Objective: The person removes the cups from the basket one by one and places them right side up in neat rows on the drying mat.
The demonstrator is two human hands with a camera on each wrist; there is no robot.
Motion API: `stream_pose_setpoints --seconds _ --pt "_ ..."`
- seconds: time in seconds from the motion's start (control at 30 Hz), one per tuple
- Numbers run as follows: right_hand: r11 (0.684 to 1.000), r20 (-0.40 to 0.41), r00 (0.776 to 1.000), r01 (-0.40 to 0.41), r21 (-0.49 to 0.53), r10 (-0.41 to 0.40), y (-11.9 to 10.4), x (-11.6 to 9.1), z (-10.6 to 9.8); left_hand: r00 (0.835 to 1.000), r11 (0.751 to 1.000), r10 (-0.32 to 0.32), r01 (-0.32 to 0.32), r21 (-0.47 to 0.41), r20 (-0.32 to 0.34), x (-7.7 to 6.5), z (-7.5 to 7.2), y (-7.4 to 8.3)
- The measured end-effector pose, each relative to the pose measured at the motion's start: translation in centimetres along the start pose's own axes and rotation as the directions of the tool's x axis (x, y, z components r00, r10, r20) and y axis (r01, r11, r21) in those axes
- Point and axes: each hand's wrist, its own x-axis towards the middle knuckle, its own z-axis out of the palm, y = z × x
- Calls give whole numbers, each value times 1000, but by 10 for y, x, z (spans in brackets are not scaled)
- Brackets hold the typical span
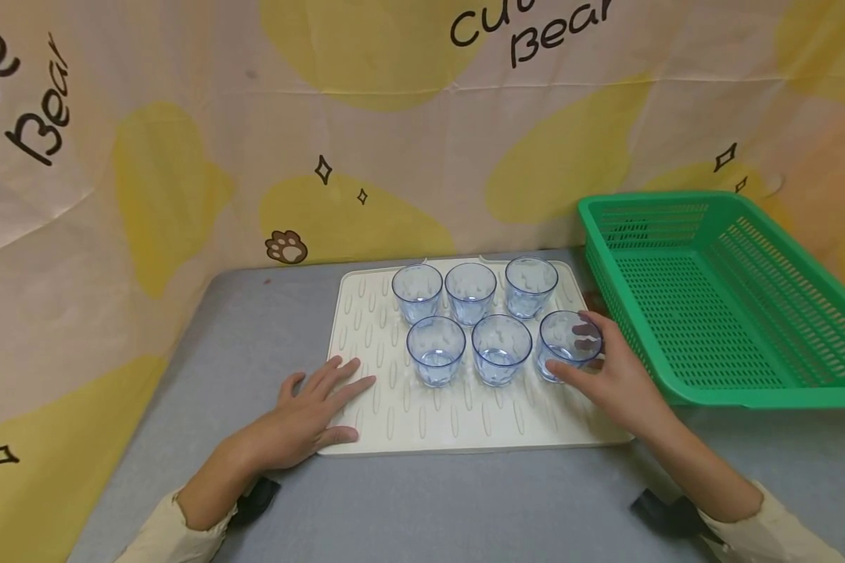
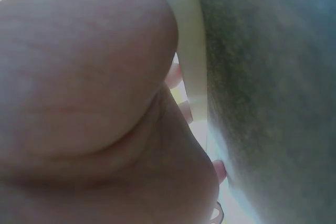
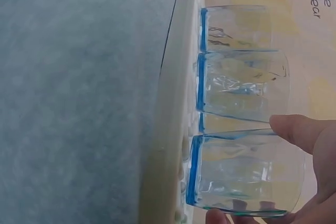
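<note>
Clear blue-tinted drinking glasses stand upright in two rows of three on a white ribbed drying mat (image 1: 408,422). My right hand (image 1: 616,383) holds the front right glass (image 1: 559,348), thumb on the near side and fingers round the far right side. In the right wrist view, that glass (image 3: 236,171) has its base at the mat's surface. The front middle glass (image 1: 501,352) stands just left of it, and the back right glass (image 1: 530,288) behind it. My left hand (image 1: 303,418) rests spread on the mat's left edge; its wrist view shows mostly the palm (image 2: 84,77).
A green plastic basket (image 1: 665,391) with slotted walls stands to the right, close beside the mat and my right hand. The grey tabletop (image 1: 422,508) ends at the back against a patterned yellow and cream cloth (image 1: 394,172), which also hangs at the left.
</note>
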Motion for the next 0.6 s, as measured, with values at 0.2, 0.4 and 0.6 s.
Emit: stream_pose_setpoints --seconds 0.2,0.4,0.6 --pt "998 -25 998 63 0 -63 1 1 2 1000 1000 7 -7 3 -19 -1 2 0" --pt "989 -77 986 144 -43 -147 -2 -1 3 1000 1000 12 -12 8 -24 -1 2 -1" --pt "966 -94 965 232 -118 -243 -9 -8 2 1000 1000 18 -18 2 -19 0 3 -2"
